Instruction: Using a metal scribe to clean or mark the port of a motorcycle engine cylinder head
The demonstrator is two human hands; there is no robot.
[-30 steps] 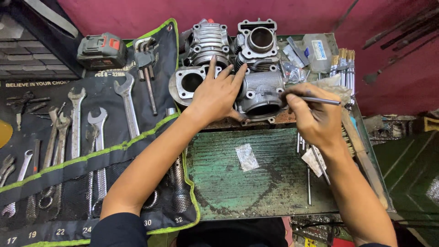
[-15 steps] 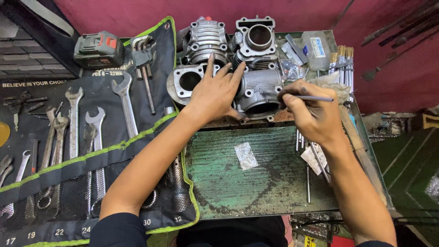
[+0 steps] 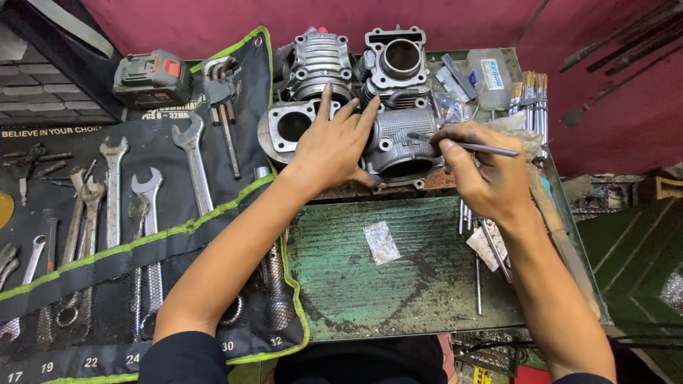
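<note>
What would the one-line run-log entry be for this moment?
left hand: flat on engine cylinder | right hand: holds thin metal rod, tip at cylinder | wrench roll: beside left arm

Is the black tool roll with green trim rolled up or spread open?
Spread open: the black tool roll lies flat, its wrenches exposed.

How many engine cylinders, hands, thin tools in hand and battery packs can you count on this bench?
Cylinders: 4, at and
Hands: 2, left hand resting on a cylinder, right hand
Thin tool in the right hand: 1
Battery pack: 1
Total: 8
</note>
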